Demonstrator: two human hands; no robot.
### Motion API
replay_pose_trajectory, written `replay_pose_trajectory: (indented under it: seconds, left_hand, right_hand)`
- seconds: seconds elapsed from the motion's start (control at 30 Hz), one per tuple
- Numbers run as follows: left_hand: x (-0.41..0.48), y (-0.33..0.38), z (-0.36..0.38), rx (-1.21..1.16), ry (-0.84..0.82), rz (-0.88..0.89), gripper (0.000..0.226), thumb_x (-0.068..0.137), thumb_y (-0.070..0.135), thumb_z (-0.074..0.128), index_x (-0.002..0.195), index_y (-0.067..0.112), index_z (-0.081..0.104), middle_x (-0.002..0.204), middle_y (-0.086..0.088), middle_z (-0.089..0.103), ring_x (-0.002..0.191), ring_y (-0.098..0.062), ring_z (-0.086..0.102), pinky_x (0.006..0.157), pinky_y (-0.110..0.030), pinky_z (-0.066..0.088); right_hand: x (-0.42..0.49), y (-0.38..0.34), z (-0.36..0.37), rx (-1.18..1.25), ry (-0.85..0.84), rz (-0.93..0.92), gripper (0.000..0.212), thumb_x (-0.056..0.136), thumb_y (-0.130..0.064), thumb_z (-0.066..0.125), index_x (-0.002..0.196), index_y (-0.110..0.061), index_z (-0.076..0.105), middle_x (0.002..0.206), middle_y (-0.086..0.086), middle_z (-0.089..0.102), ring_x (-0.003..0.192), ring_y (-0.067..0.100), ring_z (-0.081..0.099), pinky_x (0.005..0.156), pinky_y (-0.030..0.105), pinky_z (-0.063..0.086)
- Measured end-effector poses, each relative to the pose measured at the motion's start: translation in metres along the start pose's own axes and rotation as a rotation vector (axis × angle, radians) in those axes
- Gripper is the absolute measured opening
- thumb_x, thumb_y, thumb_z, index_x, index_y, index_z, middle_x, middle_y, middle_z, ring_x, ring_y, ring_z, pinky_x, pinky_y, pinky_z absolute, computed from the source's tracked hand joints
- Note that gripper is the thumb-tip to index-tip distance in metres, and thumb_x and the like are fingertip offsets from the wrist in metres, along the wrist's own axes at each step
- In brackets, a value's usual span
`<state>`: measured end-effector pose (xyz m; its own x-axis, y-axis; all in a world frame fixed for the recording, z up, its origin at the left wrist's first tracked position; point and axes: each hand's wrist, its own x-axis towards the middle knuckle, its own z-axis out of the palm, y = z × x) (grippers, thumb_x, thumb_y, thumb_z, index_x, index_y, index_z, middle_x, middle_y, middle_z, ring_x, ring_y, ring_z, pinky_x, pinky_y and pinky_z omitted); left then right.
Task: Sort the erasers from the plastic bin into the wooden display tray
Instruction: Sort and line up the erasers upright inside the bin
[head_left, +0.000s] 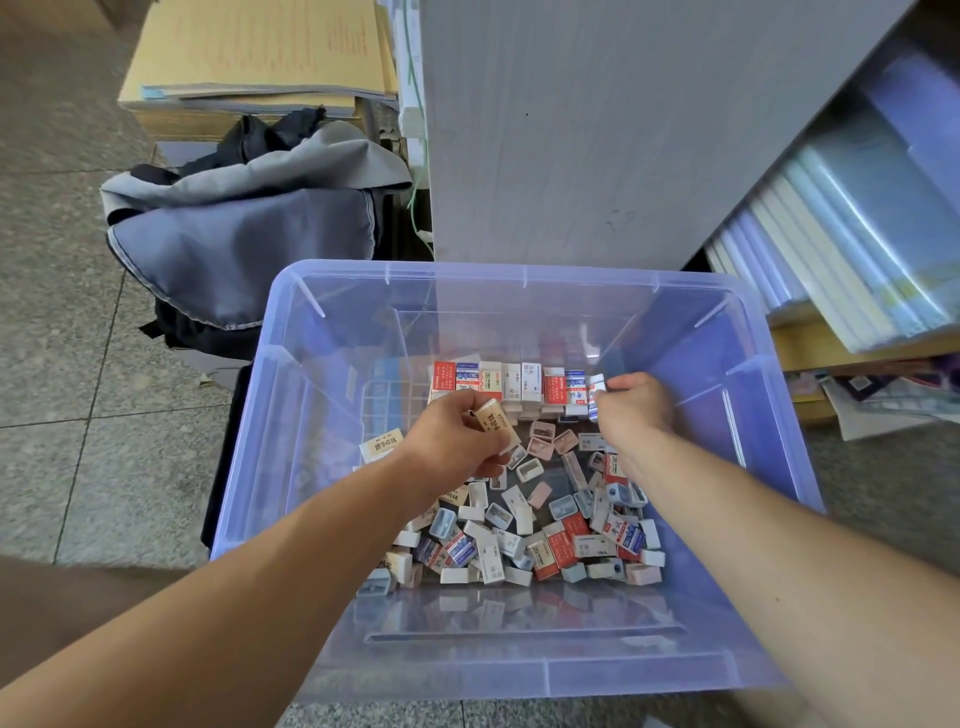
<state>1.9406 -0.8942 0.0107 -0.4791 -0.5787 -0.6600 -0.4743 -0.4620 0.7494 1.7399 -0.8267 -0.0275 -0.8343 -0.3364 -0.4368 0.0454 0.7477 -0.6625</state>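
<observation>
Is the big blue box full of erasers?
No, far from full. The erasers sit only on the bottom of the bin; its walls rise bare above them.

Tiled floor carries plastic bin, grey bag.

The right hand shows only its back. Its fingertips curl out of sight around a small white-and-blue sleeved eraser, which they partly cover. The left hand covers the near end of a cream rectangular eraser and part of the loose heap of erasers below it. Both forearms run off the bottom edge.

Along the far wall of the translucent blue plastic bin, what the standing row of sleeved erasers sits in cannot be made out. The print on the sleeves is too small to read.

The bin's far left corner hides part of a grey fabric backpack. A blurred stack of plastic-wrapped notebooks is cut off by the right edge.
</observation>
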Motion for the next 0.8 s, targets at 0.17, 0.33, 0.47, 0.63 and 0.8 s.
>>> replay_pose_trajectory:
  seconds: [0.17, 0.33, 0.47, 0.63, 0.8]
  left_hand:
    - [0.0, 0.0, 0.001, -0.003, -0.012, 0.001, 0.02, 0.093, 0.005, 0.072, 0.107, 0.017, 0.064, 0.102, -0.013, 0.073, 0.086, -0.024, 0.077, 0.081, -0.039, 0.064]
    - [0.001, 0.0, 0.001, -0.018, -0.018, -0.005, 0.022, 0.093, 0.004, 0.071, 0.113, 0.014, 0.065, 0.105, -0.015, 0.072, 0.089, -0.027, 0.077, 0.081, -0.04, 0.064]
    - [0.003, 0.0, 0.003, -0.019, -0.005, -0.006, 0.038, 0.093, 0.003, 0.07, 0.129, 0.015, 0.062, 0.106, -0.014, 0.071, 0.087, -0.026, 0.077, 0.081, -0.04, 0.064]
    - [0.003, -0.002, 0.002, -0.004, 0.003, 0.011, 0.043, 0.093, 0.002, 0.071, 0.132, 0.016, 0.06, 0.1, -0.011, 0.074, 0.085, -0.025, 0.077, 0.081, -0.042, 0.064]
    - [-0.001, 0.003, 0.003, -0.013, 0.012, 0.047, 0.028, 0.088, 0.003, 0.077, 0.11, 0.006, 0.06, 0.098, -0.018, 0.074, 0.085, -0.029, 0.077, 0.077, -0.039, 0.065]
  right_hand:
    - [-0.002, -0.003, -0.001, -0.087, -0.037, -0.054, 0.028, 0.093, -0.008, 0.067, 0.12, -0.015, 0.07, 0.115, 0.005, 0.072, 0.089, 0.022, 0.065, 0.075, 0.031, 0.052]
    - [-0.005, -0.002, -0.002, -0.253, -0.072, -0.12, 0.038, 0.092, -0.022, 0.073, 0.13, -0.016, 0.066, 0.125, 0.006, 0.069, 0.106, 0.027, 0.067, 0.09, 0.037, 0.055]
    - [-0.006, -0.002, -0.005, -0.404, -0.078, -0.178, 0.049, 0.093, -0.031, 0.072, 0.137, -0.016, 0.059, 0.131, 0.005, 0.066, 0.111, 0.028, 0.065, 0.089, 0.036, 0.053]
    - [-0.023, -0.016, -0.013, -0.649, -0.008, -0.186, 0.044, 0.097, -0.043, 0.058, 0.126, -0.012, 0.049, 0.122, 0.01, 0.062, 0.099, 0.034, 0.063, 0.067, 0.035, 0.047]
    - [-0.061, -0.033, -0.012, -0.352, -0.363, -0.321, 0.014, 0.097, -0.036, 0.061, 0.097, -0.023, 0.065, 0.1, -0.004, 0.069, 0.087, 0.021, 0.067, 0.078, 0.042, 0.057]
